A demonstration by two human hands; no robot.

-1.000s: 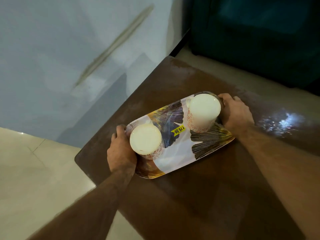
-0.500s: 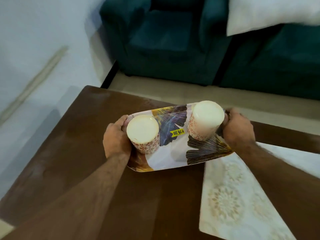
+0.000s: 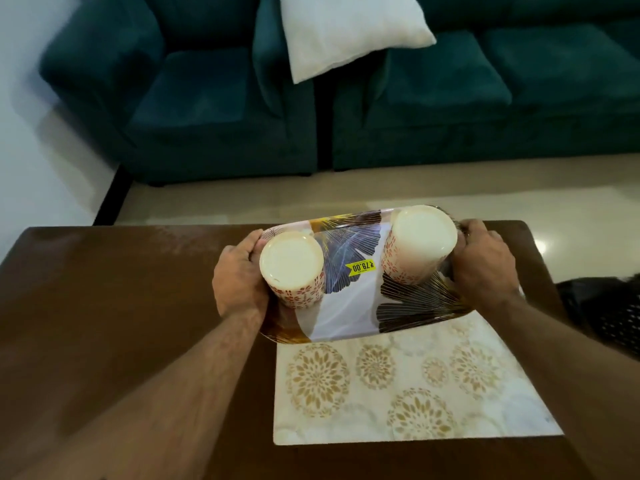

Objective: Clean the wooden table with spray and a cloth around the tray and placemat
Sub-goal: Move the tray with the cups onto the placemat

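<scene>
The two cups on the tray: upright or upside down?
Upside down. Both cups show flat closed bases on top, no open mouths, standing on the tray.

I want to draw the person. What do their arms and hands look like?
Both arms are bare, with no sleeves showing. The left hand wears nothing I can see. The right hand may have a ring on one finger, too small to be sure. No gloves.
</scene>
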